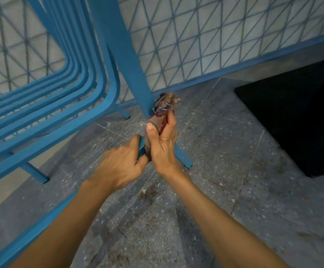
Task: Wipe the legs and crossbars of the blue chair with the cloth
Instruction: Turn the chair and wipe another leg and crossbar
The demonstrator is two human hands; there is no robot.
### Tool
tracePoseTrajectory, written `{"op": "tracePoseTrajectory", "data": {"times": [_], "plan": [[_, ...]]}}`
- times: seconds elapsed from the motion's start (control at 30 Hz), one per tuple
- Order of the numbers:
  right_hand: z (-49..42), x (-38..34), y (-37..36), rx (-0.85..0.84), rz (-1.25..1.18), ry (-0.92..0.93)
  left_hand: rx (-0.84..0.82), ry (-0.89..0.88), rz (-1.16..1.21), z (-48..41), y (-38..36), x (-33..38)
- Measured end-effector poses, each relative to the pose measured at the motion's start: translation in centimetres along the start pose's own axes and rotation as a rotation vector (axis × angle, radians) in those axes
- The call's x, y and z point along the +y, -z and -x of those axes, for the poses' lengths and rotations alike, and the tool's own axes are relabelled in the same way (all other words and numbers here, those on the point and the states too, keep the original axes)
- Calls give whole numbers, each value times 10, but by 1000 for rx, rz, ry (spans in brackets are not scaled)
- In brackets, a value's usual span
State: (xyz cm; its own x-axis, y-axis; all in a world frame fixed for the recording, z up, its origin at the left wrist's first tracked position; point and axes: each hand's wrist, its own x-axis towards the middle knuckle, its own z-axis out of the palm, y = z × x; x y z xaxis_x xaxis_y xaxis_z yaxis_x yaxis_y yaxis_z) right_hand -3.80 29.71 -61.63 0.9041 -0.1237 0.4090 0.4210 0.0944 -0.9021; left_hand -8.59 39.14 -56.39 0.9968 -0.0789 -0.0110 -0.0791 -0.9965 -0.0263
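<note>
A: Start at the left. What's there?

B: Blue chair [41, 117], slatted seat and back curving across the left side. 2 short leg ends [43, 178] show low, on the speckled floor [234, 190]. No hand or cloth near them.

A: Next over?

B: Left hand [118, 165], fingers curled round a short stretch of blue bar [141, 148]. It holds no cloth. Judged a steadying grip. Cannot tell whether that bar is a crossbar or part of the leg.

A: And the leg?

B: 1 long leg [130, 70] slants down from the top centre. It passes behind the hands and its foot [187, 163] shows below them, at the floor.

A: Where's the cloth?

B: Cloth [164, 105], brownish with red and blue, bunched against the leg low down. The right hand [163, 144] grips it, thumb up and fingers wrapped round cloth and leg together. It touches the left hand. A tuft of cloth sticks out above the fingers.

A: Step in hand?

B: Wiping the lower part of this leg, I judge. The next move calls for sliding the wrapped cloth along to the foot. Pressure stays on while the left hand braces the frame. Then on to the crossbars and the other legs.

A: Further right?

B: Mesh panel [196, 35] behind, with a blue frame. Black mat [292, 113] on the floor, well apart from both hands.
</note>
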Motion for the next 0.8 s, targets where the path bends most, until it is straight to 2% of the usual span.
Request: {"op": "tracePoseTrajectory", "data": {"times": [0.17,0.23,0.33,0.4,0.53,0.67,0.8], "plan": [[0,16,10,8,-120,-455,-13,34,-29,2,4,8],[-12,5,12,37,-180,-501,-9,33,-27,1,5,10],[-29,-38,3,3,-214,-362,-13,14,-27,-1,7,7],[-32,-62,-9,-16,-155,-219,-14,-1,-61,-1,7,4],[-22,-54,-13,44,-7,2,-29,10,-45,1,7,6],[-9,-13,-4,11,27,-41,21,9,-55,-2,5,7],[-8,-8,-5,5,-25,-89,8,20,-27,-1,3,3]]}}
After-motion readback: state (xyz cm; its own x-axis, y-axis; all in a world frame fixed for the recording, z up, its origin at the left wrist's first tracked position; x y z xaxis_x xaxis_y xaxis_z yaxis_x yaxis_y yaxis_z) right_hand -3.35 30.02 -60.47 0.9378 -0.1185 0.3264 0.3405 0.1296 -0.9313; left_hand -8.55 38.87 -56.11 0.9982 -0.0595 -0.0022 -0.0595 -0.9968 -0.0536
